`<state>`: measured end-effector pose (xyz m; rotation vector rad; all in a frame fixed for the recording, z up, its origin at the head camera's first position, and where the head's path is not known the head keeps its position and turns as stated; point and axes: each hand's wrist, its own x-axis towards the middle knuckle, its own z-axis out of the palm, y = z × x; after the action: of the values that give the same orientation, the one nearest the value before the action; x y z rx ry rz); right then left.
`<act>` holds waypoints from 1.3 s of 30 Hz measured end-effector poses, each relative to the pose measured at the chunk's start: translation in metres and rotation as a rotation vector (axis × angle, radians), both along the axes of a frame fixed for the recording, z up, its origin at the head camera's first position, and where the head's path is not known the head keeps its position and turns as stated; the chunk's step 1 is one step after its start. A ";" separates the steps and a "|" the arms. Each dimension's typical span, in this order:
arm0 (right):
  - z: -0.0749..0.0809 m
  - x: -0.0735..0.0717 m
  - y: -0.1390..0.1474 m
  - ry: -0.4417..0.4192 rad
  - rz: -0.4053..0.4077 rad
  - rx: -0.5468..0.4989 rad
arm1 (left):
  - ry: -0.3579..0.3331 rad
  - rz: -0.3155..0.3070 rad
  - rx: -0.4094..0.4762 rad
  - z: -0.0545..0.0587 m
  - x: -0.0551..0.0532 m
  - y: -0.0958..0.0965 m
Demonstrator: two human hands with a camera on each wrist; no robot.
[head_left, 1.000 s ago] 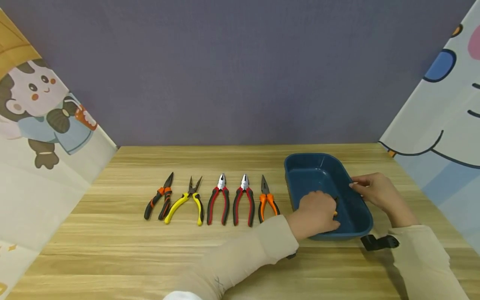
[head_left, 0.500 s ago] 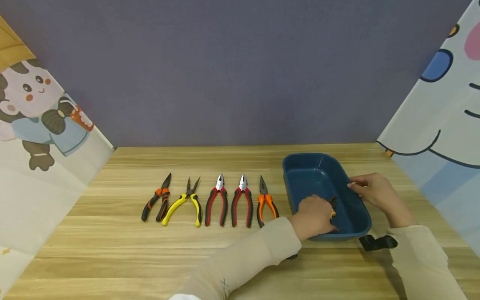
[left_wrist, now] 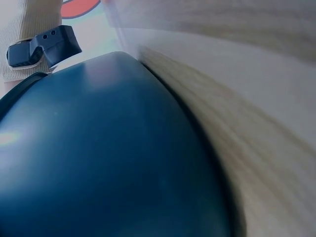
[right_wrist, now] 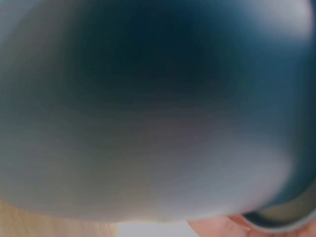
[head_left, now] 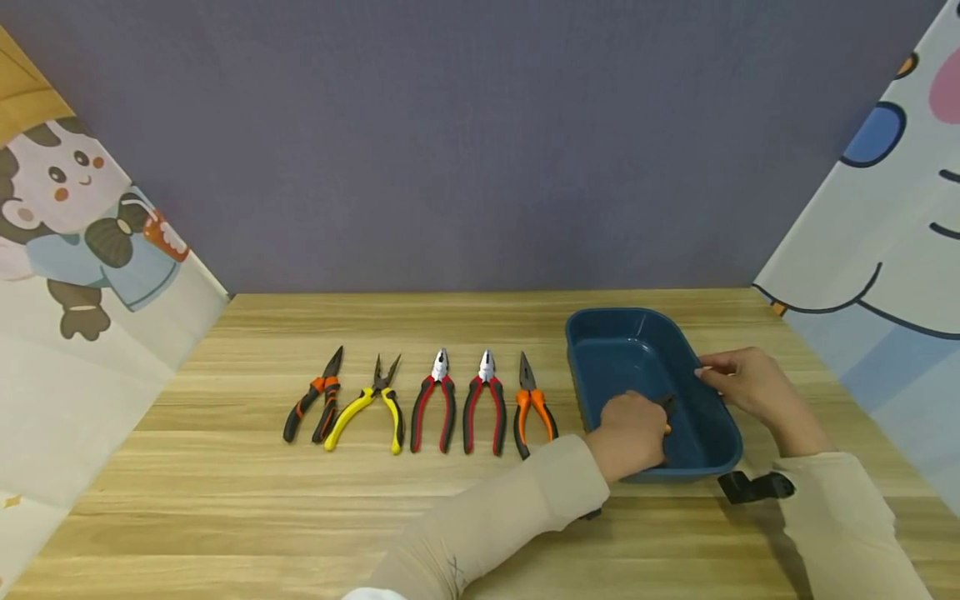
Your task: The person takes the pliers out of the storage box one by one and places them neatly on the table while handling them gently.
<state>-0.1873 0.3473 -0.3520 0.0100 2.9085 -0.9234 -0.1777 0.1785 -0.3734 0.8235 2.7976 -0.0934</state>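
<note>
In the head view my left hand (head_left: 628, 429) reaches down into the near part of a blue rectangular tub (head_left: 622, 358), its fingers curled. It grips a pair of pliers (head_left: 667, 403), mostly hidden by the hand; only the dark head and a bit of orange show at the right of the fist. My right hand (head_left: 750, 383) holds the tub's right rim, thumb and fingertips at the edge. Close up, the tub's smooth outer wall (left_wrist: 113, 148) fills much of the left wrist view. The right wrist view is mostly a blurred blue wall (right_wrist: 266, 89).
Left of the tub several pliers lie in a row: black-and-orange (head_left: 328, 392), yellow (head_left: 367, 406), two red-and-black (head_left: 433, 408) (head_left: 486, 408), and orange-and-black (head_left: 534, 404). A dark panel (head_left: 480, 150) stands behind the wooden table (head_left: 300, 517), with printed side walls.
My left hand has lowered slightly inside the tub, and its thumb, stretched out before, is now tucked from sight. The right hand stays on the rim; the head view shifts a little.
</note>
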 end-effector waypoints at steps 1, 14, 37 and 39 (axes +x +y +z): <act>0.000 0.000 0.000 -0.002 0.000 0.001 | -0.004 0.002 0.002 0.000 0.000 0.000; 0.000 -0.001 -0.002 0.000 -0.004 0.006 | -0.010 -0.036 0.074 0.001 -0.004 -0.007; 0.000 -0.002 -0.002 0.042 0.004 0.026 | 0.089 -0.101 0.146 0.047 0.006 -0.027; -0.001 -0.002 -0.003 0.051 0.006 0.028 | 0.091 -0.095 0.154 0.050 0.007 -0.031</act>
<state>-0.1891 0.3447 -0.3527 -0.0199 2.9661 -0.8946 -0.1706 0.1477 -0.3233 1.0120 2.8788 0.0716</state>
